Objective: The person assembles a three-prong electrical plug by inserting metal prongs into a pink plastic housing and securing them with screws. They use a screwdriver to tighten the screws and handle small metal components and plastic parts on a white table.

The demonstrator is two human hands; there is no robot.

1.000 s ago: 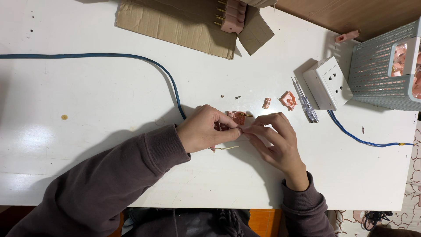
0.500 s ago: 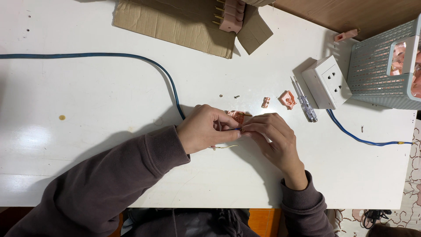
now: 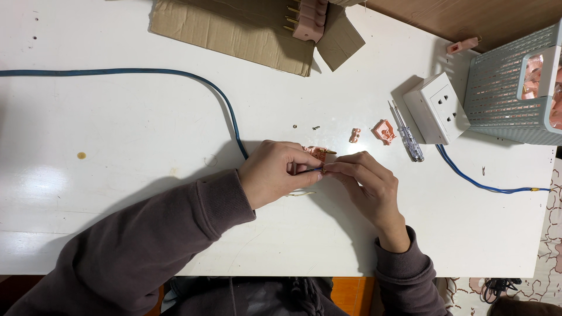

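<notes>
Plug (image 3: 318, 154) (pink, brass pins showing) sits mid-table (image 3: 117, 175), pinched between left hand (image 3: 275, 173) and right hand (image 3: 366, 184), both closed on it and the blue cable (image 3: 231, 114); beyond lie screwdriver (image 3: 407, 131), socket (image 3: 436, 108).

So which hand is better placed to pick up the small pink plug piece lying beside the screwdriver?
Probably the right hand: the small pink plastic plug piece lies just beyond it, whereas the left hand sits farther away, gripping the blue cable.
</notes>
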